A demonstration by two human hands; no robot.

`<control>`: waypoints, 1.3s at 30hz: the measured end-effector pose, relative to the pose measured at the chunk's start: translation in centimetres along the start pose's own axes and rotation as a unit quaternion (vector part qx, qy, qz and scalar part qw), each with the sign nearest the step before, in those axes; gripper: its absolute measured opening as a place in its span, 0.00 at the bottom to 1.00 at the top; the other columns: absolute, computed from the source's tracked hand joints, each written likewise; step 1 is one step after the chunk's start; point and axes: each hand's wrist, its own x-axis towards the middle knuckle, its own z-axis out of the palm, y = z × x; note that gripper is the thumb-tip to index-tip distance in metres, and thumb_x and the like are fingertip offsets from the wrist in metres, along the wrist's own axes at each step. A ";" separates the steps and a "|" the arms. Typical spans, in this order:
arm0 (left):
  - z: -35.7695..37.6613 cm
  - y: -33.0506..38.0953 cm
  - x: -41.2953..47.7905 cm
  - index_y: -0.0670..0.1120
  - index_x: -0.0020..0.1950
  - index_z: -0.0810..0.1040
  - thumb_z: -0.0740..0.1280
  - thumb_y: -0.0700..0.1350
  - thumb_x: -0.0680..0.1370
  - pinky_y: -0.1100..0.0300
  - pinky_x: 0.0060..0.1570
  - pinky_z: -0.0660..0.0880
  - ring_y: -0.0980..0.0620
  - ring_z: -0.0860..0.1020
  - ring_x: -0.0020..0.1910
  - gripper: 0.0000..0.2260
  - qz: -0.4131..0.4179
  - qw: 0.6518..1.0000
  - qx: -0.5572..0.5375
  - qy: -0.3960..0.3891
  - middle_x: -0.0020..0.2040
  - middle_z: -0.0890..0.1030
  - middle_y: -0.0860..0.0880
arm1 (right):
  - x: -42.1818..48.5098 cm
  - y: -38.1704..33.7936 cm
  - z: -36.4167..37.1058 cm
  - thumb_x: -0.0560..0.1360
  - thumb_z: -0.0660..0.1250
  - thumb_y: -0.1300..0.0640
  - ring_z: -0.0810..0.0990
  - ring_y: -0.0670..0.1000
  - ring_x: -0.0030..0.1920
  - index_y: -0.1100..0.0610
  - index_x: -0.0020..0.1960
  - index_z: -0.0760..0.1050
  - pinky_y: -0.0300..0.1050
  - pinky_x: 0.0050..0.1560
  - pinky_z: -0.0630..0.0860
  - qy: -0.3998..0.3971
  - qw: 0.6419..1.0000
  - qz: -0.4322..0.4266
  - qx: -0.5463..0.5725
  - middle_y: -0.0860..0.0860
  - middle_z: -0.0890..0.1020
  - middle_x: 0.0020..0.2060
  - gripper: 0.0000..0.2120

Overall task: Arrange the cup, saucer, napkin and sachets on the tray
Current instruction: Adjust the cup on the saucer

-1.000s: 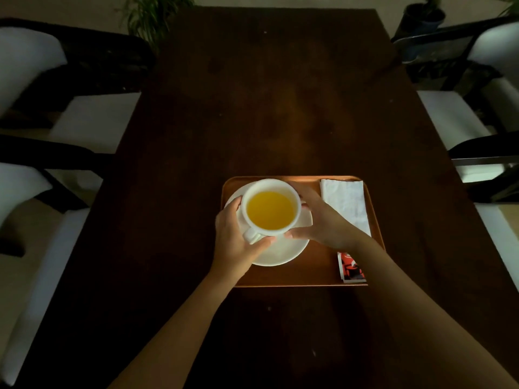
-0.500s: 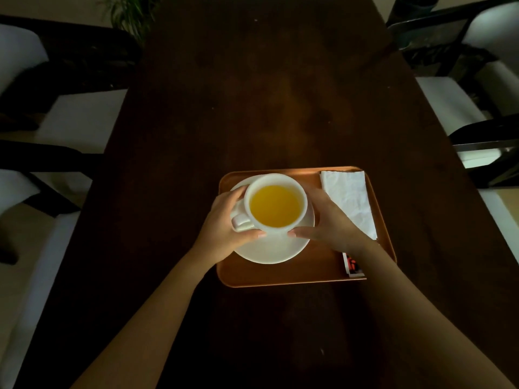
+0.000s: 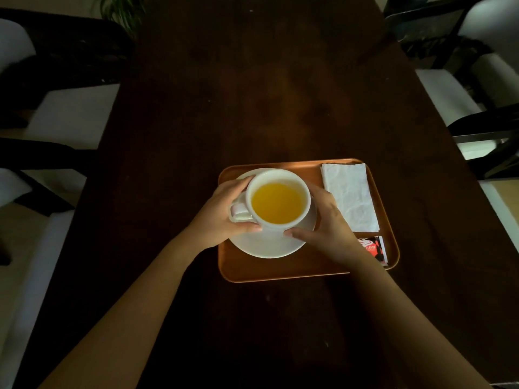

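Note:
A white cup (image 3: 278, 200) of yellow liquid stands on a white saucer (image 3: 269, 245), on the left half of the orange tray (image 3: 280, 272). The cup's handle points left. My left hand (image 3: 222, 217) wraps the cup's left side by the handle. My right hand (image 3: 325, 228) cups its right side, thumb at the front of the cup. A white napkin (image 3: 349, 196) lies flat along the tray's right side. Below it a red and black sachet (image 3: 375, 248) lies at the tray's near right corner, partly hidden by my right wrist.
The tray sits on a long dark wooden table (image 3: 266, 80). White-seated chairs with dark frames (image 3: 70, 116) stand along the left, and more chairs (image 3: 460, 88) along the right. A plant (image 3: 120, 9) is at the far left end.
The cup has been turned on the saucer: its handle went from near-left to pointing left. Both hands stayed around the cup.

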 end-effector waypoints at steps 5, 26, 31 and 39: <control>-1.4 -0.3 -0.7 0.63 0.71 0.54 0.72 0.55 0.68 0.62 0.63 0.55 0.64 0.57 0.68 0.38 -0.055 0.997 -0.041 -0.021 0.69 0.60 0.61 | -0.4 -0.7 -1.3 0.65 0.75 0.52 0.58 0.41 0.66 0.41 0.70 0.54 0.42 0.63 0.62 -0.031 0.999 0.026 -0.024 0.46 0.64 0.70 0.42; -0.7 0.8 1.8 0.43 0.63 0.73 0.64 0.36 0.74 0.60 0.52 0.70 0.47 0.77 0.57 0.17 -0.143 0.972 0.139 0.125 0.59 0.79 0.43 | -0.2 -1.5 0.3 0.73 0.66 0.62 0.76 0.51 0.45 0.60 0.58 0.76 0.42 0.47 0.72 0.124 0.972 0.181 -0.084 0.57 0.82 0.51 0.13; -0.5 0.7 1.3 0.43 0.64 0.73 0.62 0.33 0.75 0.53 0.58 0.72 0.45 0.75 0.59 0.18 -0.134 0.973 0.141 0.127 0.61 0.77 0.42 | -0.3 -1.5 0.6 0.73 0.65 0.64 0.74 0.50 0.45 0.62 0.58 0.76 0.42 0.47 0.72 0.140 0.972 0.173 -0.071 0.59 0.82 0.51 0.13; -0.7 0.5 0.9 0.44 0.62 0.75 0.64 0.34 0.74 0.55 0.56 0.72 0.46 0.76 0.59 0.17 -0.126 0.975 0.142 0.113 0.60 0.78 0.44 | -0.4 -1.6 0.8 0.73 0.65 0.65 0.73 0.48 0.46 0.61 0.59 0.76 0.41 0.48 0.70 0.151 0.972 0.169 -0.059 0.58 0.82 0.52 0.14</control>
